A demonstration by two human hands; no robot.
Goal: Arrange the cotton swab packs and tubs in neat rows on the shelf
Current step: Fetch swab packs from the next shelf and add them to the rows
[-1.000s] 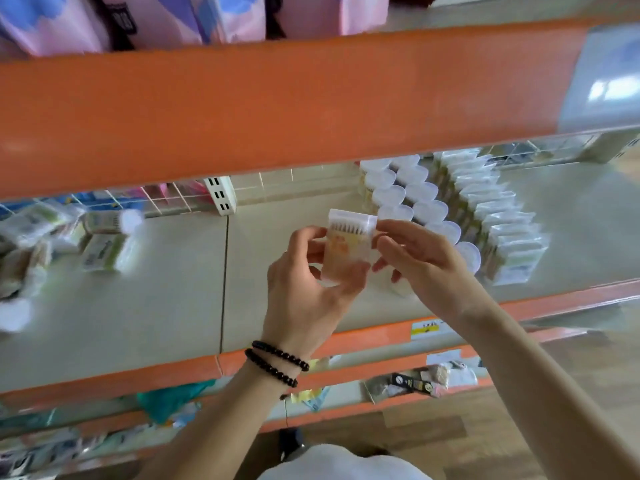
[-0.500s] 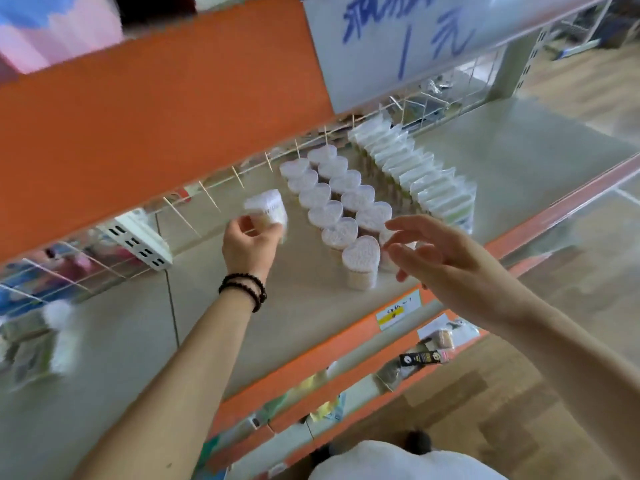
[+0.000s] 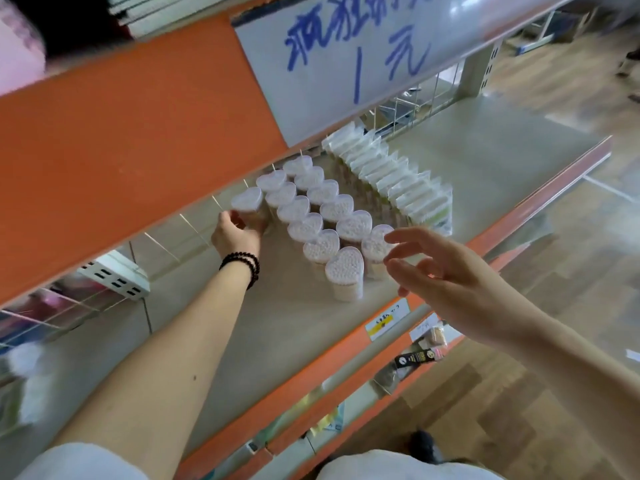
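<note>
Starting a third row at the far left, the left hand (image 3: 235, 233) grips a heart-lidded tub (image 3: 246, 202) on the shelf (image 3: 298, 317) beside two finished tub rows (image 3: 320, 216) and the pack row (image 3: 391, 174) — right hand (image 3: 446, 282) spread, empty — while blurred packs (image 3: 24, 382) at the far left seemingly remain unsorted.

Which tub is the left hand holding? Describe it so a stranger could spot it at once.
Start at the grey metal shelf under the orange beam. Two rows of clear heart-shaped cotton swab tubs run back along it. The held tub stands alone on their left at the back, starting a third row, with the left hand gripping it.
</note>
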